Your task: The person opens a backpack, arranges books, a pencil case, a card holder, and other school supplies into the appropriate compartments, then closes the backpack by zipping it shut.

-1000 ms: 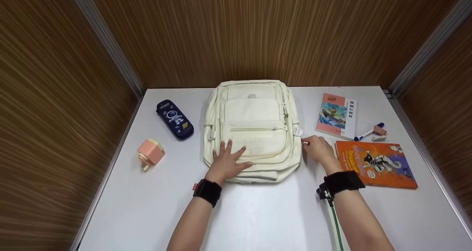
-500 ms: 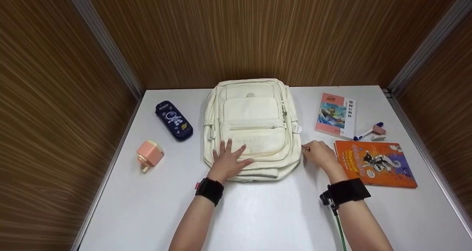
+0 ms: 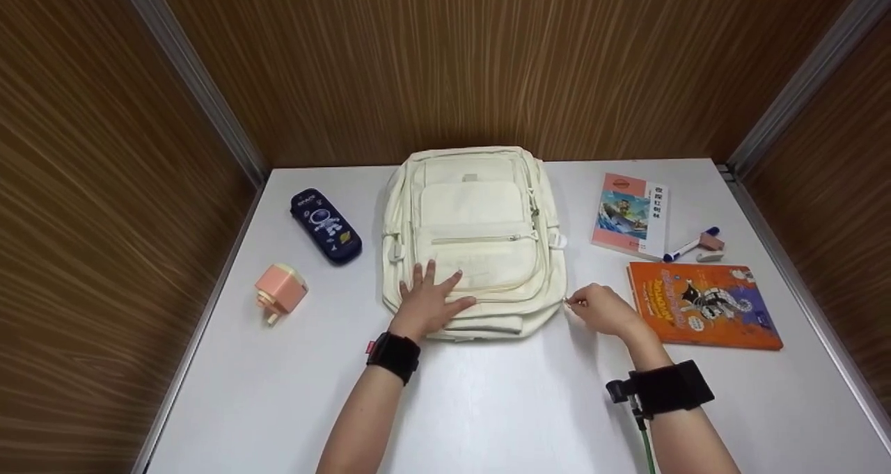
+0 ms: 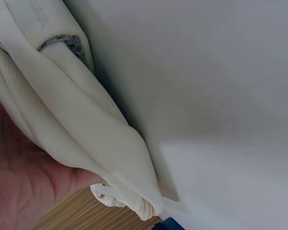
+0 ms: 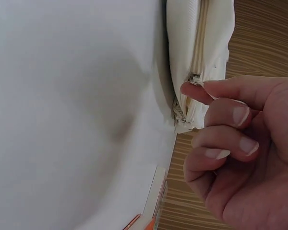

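A cream backpack (image 3: 473, 209) lies front side up on the white table. My left hand (image 3: 428, 305) rests on its lower left front, fingers spread; in the left wrist view the palm (image 4: 29, 177) lies against the bag's fabric. At the bag's lower right side, my right hand (image 3: 602, 310) pinches a zipper pull between thumb and forefinger, the other fingers curled in. The right wrist view shows the metal zipper slider (image 5: 194, 77) at those fingertips, with the zipper seam (image 5: 200, 38) running beyond it.
Left of the bag lie a navy astronaut pencil case (image 3: 326, 226) and a pink pencil sharpener (image 3: 282, 287). On the right are a pink-and-white book (image 3: 630, 215), an orange book (image 3: 703, 307), a blue-and-white marker (image 3: 686, 247) and small erasers (image 3: 711, 241). Wood-grain panels (image 3: 445, 63) surround the table.
My right hand has slid along the bag's right side toward its lower corner, drawing the zipper pull with it. The left hand stays in place on the bag.
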`<move>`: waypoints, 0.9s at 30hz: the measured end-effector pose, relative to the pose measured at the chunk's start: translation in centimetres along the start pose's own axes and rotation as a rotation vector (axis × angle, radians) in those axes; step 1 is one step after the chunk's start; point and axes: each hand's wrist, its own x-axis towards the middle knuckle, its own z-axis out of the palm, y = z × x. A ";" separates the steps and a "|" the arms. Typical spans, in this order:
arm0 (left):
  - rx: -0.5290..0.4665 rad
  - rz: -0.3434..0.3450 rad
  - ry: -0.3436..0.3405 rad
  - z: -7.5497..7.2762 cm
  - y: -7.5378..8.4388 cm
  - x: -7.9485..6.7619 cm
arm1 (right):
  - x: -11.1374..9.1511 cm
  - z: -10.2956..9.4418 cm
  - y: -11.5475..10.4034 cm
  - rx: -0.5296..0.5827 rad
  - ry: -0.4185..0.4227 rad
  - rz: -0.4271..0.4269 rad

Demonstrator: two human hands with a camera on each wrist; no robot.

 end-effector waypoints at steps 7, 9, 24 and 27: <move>0.006 0.020 -0.012 -0.1 0.0 -0.2 | -0.4 0.3 -0.4 0.019 0.020 0.027; 0.035 0.043 0.000 -0.1 0.1 -0.4 | -0.4 0.4 -0.4 0.023 0.026 0.038; 0.129 0.260 0.051 0.4 0.5 -0.5 | -0.9 0.9 -0.5 0.150 -0.004 0.099; 0.101 0.212 0.053 0.1 1.1 0.0 | -0.9 0.8 -0.7 0.214 0.013 0.119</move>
